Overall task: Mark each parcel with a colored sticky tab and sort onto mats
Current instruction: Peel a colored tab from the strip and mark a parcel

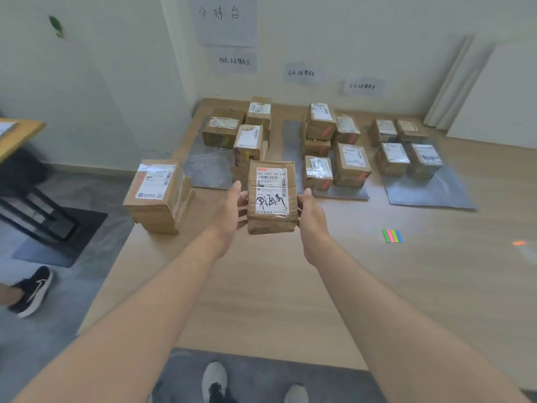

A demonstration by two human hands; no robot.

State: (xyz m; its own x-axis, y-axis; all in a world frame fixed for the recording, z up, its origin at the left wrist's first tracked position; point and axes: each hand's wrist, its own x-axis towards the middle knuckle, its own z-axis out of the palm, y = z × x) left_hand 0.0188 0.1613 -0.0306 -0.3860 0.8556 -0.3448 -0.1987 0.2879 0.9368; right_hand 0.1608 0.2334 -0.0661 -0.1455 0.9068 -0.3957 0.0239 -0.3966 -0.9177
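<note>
Parcel (272, 196): small stiff carton, probably light; left hand (232, 209) and right hand (312, 213) hold its flat sides, the best grip.

Parcel in my grip (271, 225): brown card; white label printed in black, a red bar at its top, black handwriting scrawled across.
Sticky tabs (392, 236): stripes of green, pink, yellow-green and blue, side by side.
Loose tab (519, 243): orange.
Mats (430, 196): grey, with a dull sheen.
Parcels on the middle mat (350, 167): brown, white labels, pink-red tabs.
Parcels on the left mat (250, 144): brown, white labels, green-yellow tabs.
Table (261, 286): pale wood grain.
Wall sheets (223, 18): pale grey paper, black handwriting.
My shoes (214, 379): light grey and black.
Another person's shoe (32, 292): black, white stripe and sole.
</note>
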